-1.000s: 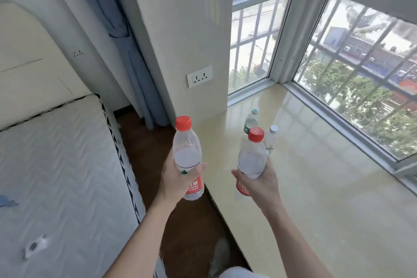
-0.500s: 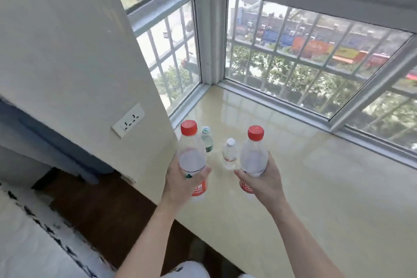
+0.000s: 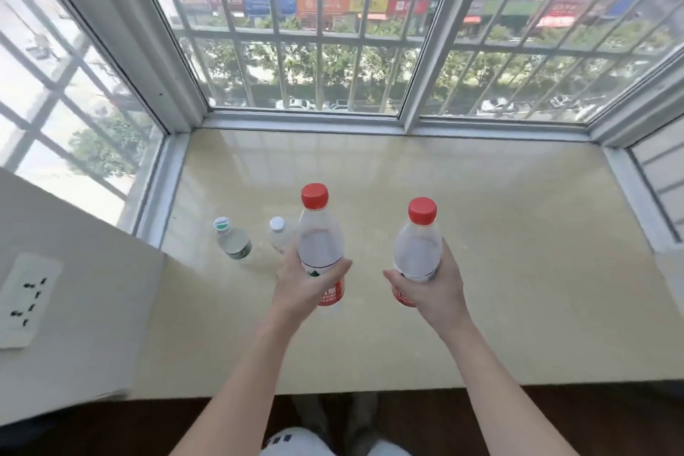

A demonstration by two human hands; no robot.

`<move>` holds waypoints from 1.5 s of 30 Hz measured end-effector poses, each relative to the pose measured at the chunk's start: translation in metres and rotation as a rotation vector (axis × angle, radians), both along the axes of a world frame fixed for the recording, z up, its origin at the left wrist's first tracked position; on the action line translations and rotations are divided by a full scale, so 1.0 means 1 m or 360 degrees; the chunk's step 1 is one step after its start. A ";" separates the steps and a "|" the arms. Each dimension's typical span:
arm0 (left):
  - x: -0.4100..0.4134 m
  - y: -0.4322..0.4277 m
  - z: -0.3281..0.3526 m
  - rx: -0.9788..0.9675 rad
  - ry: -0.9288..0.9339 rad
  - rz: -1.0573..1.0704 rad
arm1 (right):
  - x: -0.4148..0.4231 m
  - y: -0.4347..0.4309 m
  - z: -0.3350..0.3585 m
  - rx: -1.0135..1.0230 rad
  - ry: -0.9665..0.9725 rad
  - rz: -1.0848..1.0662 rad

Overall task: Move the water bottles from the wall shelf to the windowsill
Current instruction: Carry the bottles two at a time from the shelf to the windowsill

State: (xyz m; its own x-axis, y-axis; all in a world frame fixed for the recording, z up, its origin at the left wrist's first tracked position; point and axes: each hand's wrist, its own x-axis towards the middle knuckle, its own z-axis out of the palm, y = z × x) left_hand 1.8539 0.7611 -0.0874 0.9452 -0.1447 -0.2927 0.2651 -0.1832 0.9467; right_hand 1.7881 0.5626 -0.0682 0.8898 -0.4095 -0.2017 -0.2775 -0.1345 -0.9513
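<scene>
At the far left, a white wall socket (image 3: 27,298) is sitting on the wall, well to the left of the fingers. A small green-capped bottle (image 3: 233,242) is standing on the windowsill (image 3: 518,252), left of the left hand's fingers. It is wearing a green label, and the print on the label and cap is too blurred to read. A white-capped bottle (image 3: 279,239) is standing just beside those fingers and is partly hidden behind them.

The left hand (image 3: 303,279) is reaching forward with a nearly straight arm. Its fingers (image 3: 290,255) are curling round the lower body of the left red-capped bottle (image 3: 318,241), and the thumb is lying across the front. The bottle is staying upright over the windowsill. Its red label is carrying white writing, partly under the thumb and not readable.

To the right, apart from it, the right hand (image 3: 431,287) is gripping the right red-capped bottle (image 3: 418,248) in the same way, with fingers wrapped behind and the thumb on the left side. The red label is showing below the thumb, and its white letters are too small to read. I cannot tell if either bottle's bottom is touching the sill.

Beyond the fingers, the barred window (image 3: 314,48) is showing coloured shop signs (image 3: 322,5), which are not legible.
</scene>
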 end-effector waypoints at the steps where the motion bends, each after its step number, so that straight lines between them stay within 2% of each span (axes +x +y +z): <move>1: 0.003 -0.005 -0.005 0.0004 0.0006 -0.0016 | -0.002 -0.004 -0.003 0.0002 -0.0004 -0.0012; 7: 0.022 -0.030 -0.050 0.0051 0.0083 -0.0079 | 0.004 -0.034 -0.046 0.0127 0.0040 -0.0009; 13: 0.048 -0.061 -0.108 0.0102 0.0103 -0.0200 | 0.039 -0.055 -0.125 0.0150 0.0178 -0.0029; 24: 0.103 -0.085 -0.242 0.0347 -0.0020 0.0006 | 0.117 -0.086 -0.265 -0.0006 0.0092 -0.0031; 33: 0.109 -0.100 -0.266 0.0352 -0.0189 -0.0020 | 0.121 -0.087 -0.291 0.0002 0.0022 0.0028; 36: 0.105 -0.099 -0.273 0.0380 -0.0256 -0.0049 | 0.116 -0.090 -0.303 0.0059 0.0107 0.0083; 39: 0.101 -0.093 -0.292 0.0381 -0.0162 -0.0105 | 0.109 -0.096 -0.317 0.0058 0.0227 0.0148; 45: 0.090 -0.075 -0.322 0.0544 -0.0071 -0.0149 | 0.098 -0.096 -0.333 -0.0101 0.0381 0.0061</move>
